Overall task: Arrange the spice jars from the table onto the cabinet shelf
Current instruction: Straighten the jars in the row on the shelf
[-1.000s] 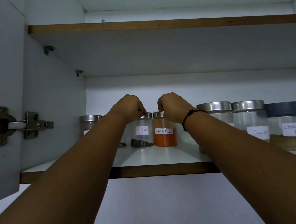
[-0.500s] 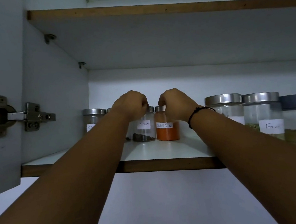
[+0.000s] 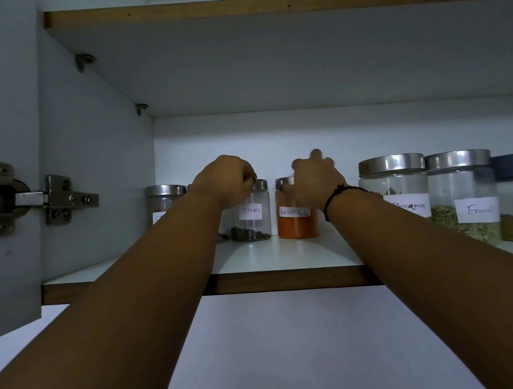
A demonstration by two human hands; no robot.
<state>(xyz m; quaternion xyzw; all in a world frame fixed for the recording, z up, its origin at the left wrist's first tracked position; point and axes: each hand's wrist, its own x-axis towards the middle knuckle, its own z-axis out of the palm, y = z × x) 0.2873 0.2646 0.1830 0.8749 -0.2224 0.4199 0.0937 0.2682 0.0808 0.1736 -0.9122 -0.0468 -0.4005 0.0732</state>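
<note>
Open cabinet, white shelf (image 3: 287, 254) w/ jars in a row. The left hand (image 3: 228, 181) is curled and pinches the lid of the Cloves jar (image 3: 253, 218), directly below it. The right hand (image 3: 311, 182) is loosened, fingers raised over the red chilli jar (image 3: 297, 221), which stands upright just right of Cloves.

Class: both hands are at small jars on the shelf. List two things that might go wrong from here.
1. The left hand grips the cloves jar at its lid; a jerk may tip it into the chilli jar close beside it.
2. The right hand reaches past the cinnamon jar; drawing back might knock it.
</note>
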